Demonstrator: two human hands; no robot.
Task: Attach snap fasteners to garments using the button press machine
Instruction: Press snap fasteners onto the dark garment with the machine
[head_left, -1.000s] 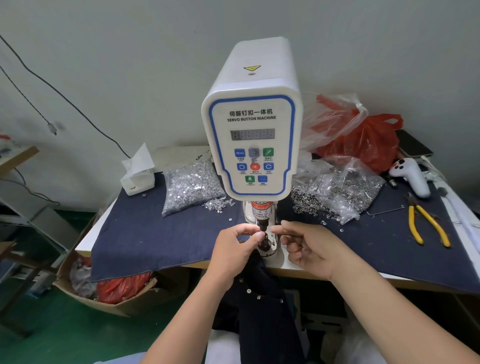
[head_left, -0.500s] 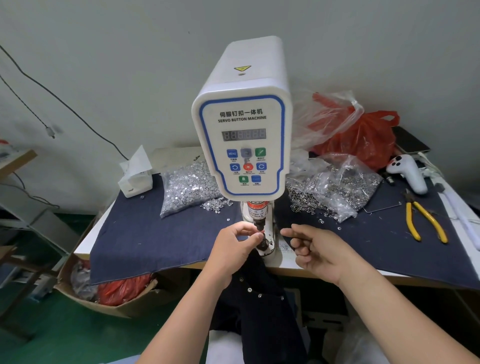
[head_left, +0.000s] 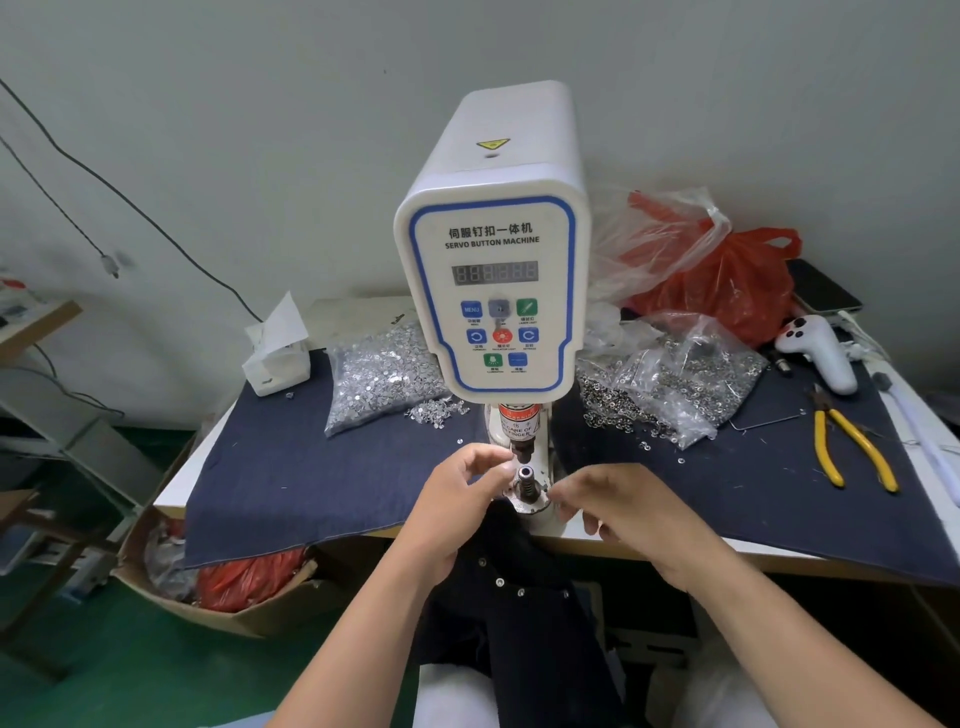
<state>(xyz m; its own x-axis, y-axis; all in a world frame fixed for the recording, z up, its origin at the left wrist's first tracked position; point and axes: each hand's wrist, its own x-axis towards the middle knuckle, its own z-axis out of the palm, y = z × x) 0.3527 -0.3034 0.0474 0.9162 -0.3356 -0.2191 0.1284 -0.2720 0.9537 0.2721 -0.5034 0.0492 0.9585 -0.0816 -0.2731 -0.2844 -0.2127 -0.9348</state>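
Observation:
The white servo button machine (head_left: 493, 291) stands at the middle of the table. Its lower die (head_left: 525, 480) sits bare under the upper punch (head_left: 521, 447). My left hand (head_left: 457, 512) is just left of the punch, thumb and forefinger curved and slightly apart, blurred, with nothing visible between them. My right hand (head_left: 618, 512) hovers right of the die with its fingers loosely curled and holds nothing. A dark garment (head_left: 519, 603) with several metal snaps hangs from the table edge below the die down to my lap.
A blue denim cloth (head_left: 311, 478) covers the table. Bags of silver snap parts lie left (head_left: 384, 379) and right (head_left: 675, 384) of the machine. Yellow pliers (head_left: 852, 447), a white controller (head_left: 821, 353), a red bag (head_left: 727, 286) and a tissue box (head_left: 278, 358) are around.
My left hand's pinch at the upper punch has loosened and drawn back slightly, uncovering the lower die. My right hand has dropped lower and drifted right of the die.

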